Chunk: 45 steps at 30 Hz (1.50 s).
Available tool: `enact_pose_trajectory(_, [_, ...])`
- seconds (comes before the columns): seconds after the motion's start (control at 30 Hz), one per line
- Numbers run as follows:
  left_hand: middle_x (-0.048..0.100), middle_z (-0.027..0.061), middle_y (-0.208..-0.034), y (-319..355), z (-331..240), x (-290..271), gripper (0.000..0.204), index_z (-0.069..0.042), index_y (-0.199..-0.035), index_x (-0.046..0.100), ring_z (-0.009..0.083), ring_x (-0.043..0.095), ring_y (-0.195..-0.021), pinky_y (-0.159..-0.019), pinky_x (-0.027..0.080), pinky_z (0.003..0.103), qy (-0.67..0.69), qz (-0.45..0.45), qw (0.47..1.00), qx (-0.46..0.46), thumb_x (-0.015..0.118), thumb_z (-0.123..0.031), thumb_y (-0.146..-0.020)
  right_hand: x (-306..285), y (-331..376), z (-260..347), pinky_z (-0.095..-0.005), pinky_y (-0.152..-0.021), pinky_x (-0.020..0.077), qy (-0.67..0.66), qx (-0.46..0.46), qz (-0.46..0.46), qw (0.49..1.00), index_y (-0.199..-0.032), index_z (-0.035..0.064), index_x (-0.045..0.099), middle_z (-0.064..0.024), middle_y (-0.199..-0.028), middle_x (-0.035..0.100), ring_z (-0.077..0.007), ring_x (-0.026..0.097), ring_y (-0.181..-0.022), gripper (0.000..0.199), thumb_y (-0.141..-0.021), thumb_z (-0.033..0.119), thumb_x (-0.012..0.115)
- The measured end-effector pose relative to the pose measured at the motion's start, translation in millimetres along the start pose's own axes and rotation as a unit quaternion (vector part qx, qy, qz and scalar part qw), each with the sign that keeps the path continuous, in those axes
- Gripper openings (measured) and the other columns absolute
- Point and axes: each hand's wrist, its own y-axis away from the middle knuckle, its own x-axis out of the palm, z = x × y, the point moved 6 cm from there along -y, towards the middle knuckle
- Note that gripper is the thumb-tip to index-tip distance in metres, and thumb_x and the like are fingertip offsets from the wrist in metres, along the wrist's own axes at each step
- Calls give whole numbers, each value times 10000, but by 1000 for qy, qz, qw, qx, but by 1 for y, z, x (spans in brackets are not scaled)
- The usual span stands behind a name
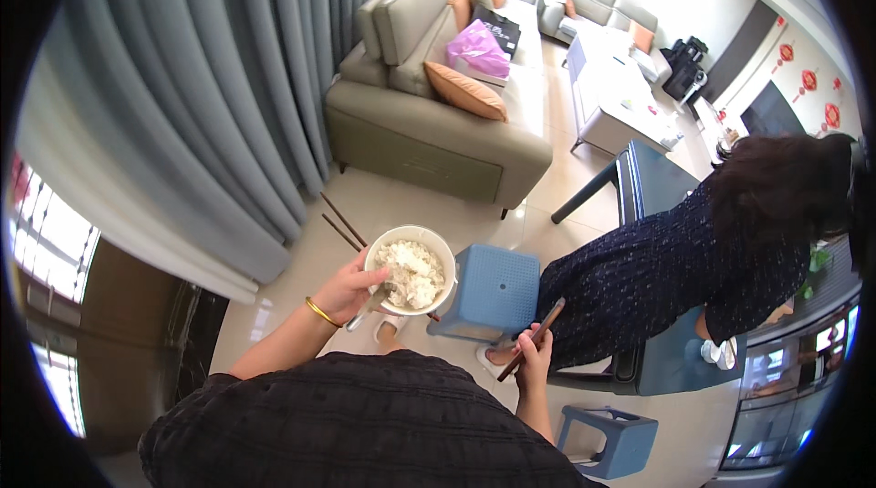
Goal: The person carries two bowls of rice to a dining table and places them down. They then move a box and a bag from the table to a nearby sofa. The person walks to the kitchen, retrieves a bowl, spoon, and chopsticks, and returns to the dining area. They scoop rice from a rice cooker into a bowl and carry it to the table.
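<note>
My left hand (pixel 339 292) is closed round the side of a white bowl (pixel 369 262) of cooked rice (pixel 415 271). A metal spoon (pixel 365 310) slants over the bowl's near rim, with my thumb by it. A pair of dark chopsticks (pixel 343 219) runs beneath the bowl in the same hand and pokes out on the far left. Lower right, my right hand (pixel 533 362) grips a slim brown bar-shaped object (pixel 547 316), whose kind I cannot make out. A blue plastic stool (pixel 498 283) stands just beyond the bowl.
A person (pixel 639 278) in a dark speckled dress stands close on my right at a dark blue table (pixel 680 369) with white cups (pixel 719 354). Another blue stool (pixel 620 442) is at the lower right. A sofa (pixel 429 141) stands ahead; grey curtains (pixel 219 77) hang left.
</note>
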Motion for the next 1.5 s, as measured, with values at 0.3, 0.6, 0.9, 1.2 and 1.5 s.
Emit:
enact_pose_trajectory(0.3, [441,119,-1230,-185,-68,22,555,-117,-1317,269,289,509,-1085,-784,493,547,-20,91,992,-90,556,-111,-841,41,-151,-2,-230,-681,418,-11,18,69,997,-1149,44,423,-14,-896,491,-109,498,-764,543,-685,107,698])
enact_pose_trajectory(0.6, [425,124,-1251,-353,-76,81,554,-118,-1325,255,286,499,-1104,-791,491,537,-33,216,955,-202,538,-92,-849,62,-216,66,-266,-781,395,130,-33,27,991,-1094,51,444,-30,-954,511,-129,486,-868,658,-567,218,802])
enact_pose_trajectory(0.9, [463,85,-1219,-494,-59,130,561,-78,-1296,296,214,491,-1102,-882,454,416,-138,269,915,-267,587,-82,-817,-4,-260,36,-324,-784,428,207,31,-278,938,-1084,8,444,-112,-963,559,-214,538,-891,714,-538,281,814])
enact_pose_trajectory(1.2, [466,82,-1210,-588,4,173,555,-120,-1306,311,240,517,-1064,-763,502,501,-213,329,840,-375,588,-128,-825,-6,-324,42,-361,-819,441,240,57,-382,891,-1156,-3,404,-186,-1039,558,-281,556,-964,837,-515,344,816])
enact_pose_trajectory(1.5, [476,90,-1213,-650,109,219,525,-125,-1309,315,256,531,-1063,-763,520,490,-211,355,782,-467,564,-138,-846,-125,-312,-14,-385,-847,424,226,117,-533,806,-1150,-26,404,-205,-1062,528,-323,521,-998,867,-490,352,821])
